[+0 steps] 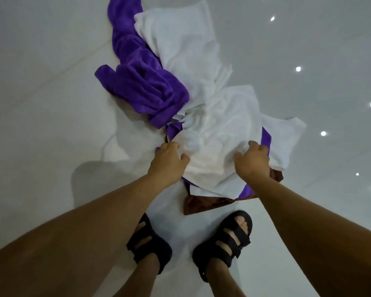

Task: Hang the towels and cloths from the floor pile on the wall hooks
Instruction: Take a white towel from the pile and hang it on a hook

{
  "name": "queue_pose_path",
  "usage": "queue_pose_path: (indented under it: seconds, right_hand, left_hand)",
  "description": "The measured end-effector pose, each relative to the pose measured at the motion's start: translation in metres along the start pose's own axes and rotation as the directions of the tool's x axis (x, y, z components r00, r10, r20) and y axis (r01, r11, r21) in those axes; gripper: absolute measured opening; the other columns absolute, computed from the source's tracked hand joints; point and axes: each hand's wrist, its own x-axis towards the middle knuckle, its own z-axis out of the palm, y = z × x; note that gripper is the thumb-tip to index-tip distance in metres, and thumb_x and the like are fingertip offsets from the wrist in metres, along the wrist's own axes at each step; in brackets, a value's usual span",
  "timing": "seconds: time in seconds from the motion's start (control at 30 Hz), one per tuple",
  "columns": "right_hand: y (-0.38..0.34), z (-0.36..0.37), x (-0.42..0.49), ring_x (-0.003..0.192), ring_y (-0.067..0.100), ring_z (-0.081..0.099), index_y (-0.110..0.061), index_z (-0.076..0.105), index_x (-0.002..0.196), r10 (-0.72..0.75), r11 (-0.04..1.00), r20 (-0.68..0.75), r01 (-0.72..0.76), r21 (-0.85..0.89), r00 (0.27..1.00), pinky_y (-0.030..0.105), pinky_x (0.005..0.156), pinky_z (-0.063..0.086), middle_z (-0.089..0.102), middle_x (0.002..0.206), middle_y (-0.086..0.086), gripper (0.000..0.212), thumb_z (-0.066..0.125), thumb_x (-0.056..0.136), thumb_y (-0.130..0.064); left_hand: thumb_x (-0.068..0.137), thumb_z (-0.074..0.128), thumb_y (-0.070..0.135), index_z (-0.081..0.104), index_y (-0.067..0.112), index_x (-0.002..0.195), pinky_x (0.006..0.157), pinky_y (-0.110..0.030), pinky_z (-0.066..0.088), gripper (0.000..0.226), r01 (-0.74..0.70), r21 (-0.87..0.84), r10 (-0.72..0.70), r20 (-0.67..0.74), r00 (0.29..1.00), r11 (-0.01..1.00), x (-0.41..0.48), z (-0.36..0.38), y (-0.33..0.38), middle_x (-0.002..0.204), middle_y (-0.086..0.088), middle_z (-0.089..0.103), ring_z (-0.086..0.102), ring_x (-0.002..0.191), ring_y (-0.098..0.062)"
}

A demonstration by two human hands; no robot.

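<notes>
In the head view, your left hand (168, 159) and right hand (252, 160) each grasp the top white towel (219, 129), fingers curled into its edges. The pile lies on the floor (41, 103) at twelve o'clock from your sandals (234, 236), with the purple towel (141, 82) toward eleven and the brown cloth (204, 204) underneath.

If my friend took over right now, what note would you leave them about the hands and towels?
Left hand and right hand both grip the top white towel, one at each side.
Pile lies on the floor: purple towel, second white towel, brown cloth underneath.
Done: nothing seen hung; hooks not in view.
Left: lift this towel, hang it, then the rest.
</notes>
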Motion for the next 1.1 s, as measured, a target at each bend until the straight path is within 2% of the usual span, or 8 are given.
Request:
queue_pose_path:
  seconds: [0.13,0.23,0.47,0.63,0.73,0.8,0.97,1.1]
  right_hand:
    - [0.024,0.023,0.024,0.116,0.037,0.051,-0.008,0.036,0.136,0.220,0.947,0.026,-0.220,0.234,0.975,0.046,0.096,0.046,0.047,0.129,0.014,0.053,0.056,0.092,-0.030]
    - [0.028,0.028,0.023,0.101,0.029,0.058,-0.008,0.048,0.122,0.221,0.920,-0.019,-0.202,0.336,0.975,0.040,0.084,0.048,0.056,0.102,0.004,0.038,0.058,0.090,-0.027]
    - [0.008,0.010,-0.011,0.069,0.019,0.048,-0.015,0.044,0.077,0.076,0.898,-0.128,-0.012,0.439,0.989,0.027,0.055,0.034,0.051,0.081,0.005,0.020,0.062,0.079,-0.023]
    - [-0.026,-0.017,-0.062,0.073,0.015,0.050,-0.009,0.047,0.089,-0.121,0.815,-0.100,0.157,0.558,0.988,0.032,0.066,0.044,0.052,0.079,0.001,0.025,0.069,0.079,-0.017]
    - [-0.044,-0.031,-0.087,0.076,-0.001,0.051,-0.021,0.054,0.092,-0.327,0.732,-0.053,0.289,0.617,0.943,0.019,0.073,0.042,0.055,0.085,-0.012,0.019,0.069,0.083,-0.029]
    - [-0.052,-0.038,-0.092,0.080,-0.006,0.056,-0.027,0.065,0.094,-0.316,0.700,0.006,0.229,0.676,0.949,0.019,0.076,0.043,0.062,0.087,-0.018,0.008,0.062,0.087,-0.030]
    - [-0.054,-0.037,-0.087,0.074,0.018,0.056,-0.012,0.052,0.127,-0.015,0.728,0.282,-0.183,0.661,0.959,0.032,0.068,0.047,0.062,0.102,0.009,0.046,0.069,0.084,-0.016]
    - [-0.054,-0.035,-0.093,0.075,0.026,0.053,-0.009,0.057,0.085,0.104,0.702,0.194,-0.211,0.681,0.975,0.037,0.066,0.046,0.054,0.080,0.011,0.038,0.066,0.084,-0.046]
  left_hand:
    - [0.094,0.047,0.037,0.044,0.017,0.136,0.094,-0.036,0.040,0.047,0.016,-0.010,-0.016,0.021,1.000,1.000,0.012,0.033,-0.010,0.140,-0.006,0.040,0.047,0.121,-0.026]
    - [0.094,0.046,0.038,0.044,0.017,0.136,0.093,-0.036,0.041,0.047,0.003,0.000,-0.003,0.019,1.000,1.000,0.008,0.040,-0.015,0.140,-0.006,0.042,0.048,0.120,-0.026]
    - [0.095,0.046,0.036,0.044,0.018,0.136,0.092,-0.032,0.040,0.045,-0.034,-0.027,0.034,0.001,0.999,0.999,-0.012,0.019,0.004,0.140,-0.004,0.042,0.048,0.119,-0.023]
    - [0.095,0.049,0.038,0.046,0.019,0.134,0.095,-0.034,0.044,0.043,-0.031,-0.245,0.030,-0.009,1.000,0.969,-0.034,-0.011,0.037,0.133,0.001,0.047,0.051,0.111,-0.015]
    - [0.093,0.048,0.040,0.055,0.023,0.120,0.083,-0.032,0.046,0.032,0.001,-0.437,0.001,0.003,1.000,0.899,-0.045,-0.033,0.056,0.116,0.003,0.059,0.056,0.102,-0.015]
    - [0.092,0.048,0.039,0.059,0.025,0.104,0.082,-0.040,0.049,0.022,0.039,-0.547,-0.031,0.024,0.999,0.836,-0.050,-0.046,0.065,0.106,-0.002,0.063,0.060,0.100,-0.021]
    - [0.088,0.051,0.035,0.059,0.026,0.094,0.085,-0.042,0.050,0.013,0.079,-0.520,-0.057,0.058,0.997,0.850,-0.055,-0.062,0.062,0.098,0.002,0.063,0.062,0.097,-0.023]
    - [0.086,0.057,0.036,0.058,0.022,0.110,0.075,-0.032,0.049,0.027,0.116,-0.471,-0.074,0.108,0.991,0.874,-0.058,-0.058,0.041,0.104,0.003,0.062,0.062,0.095,-0.017]
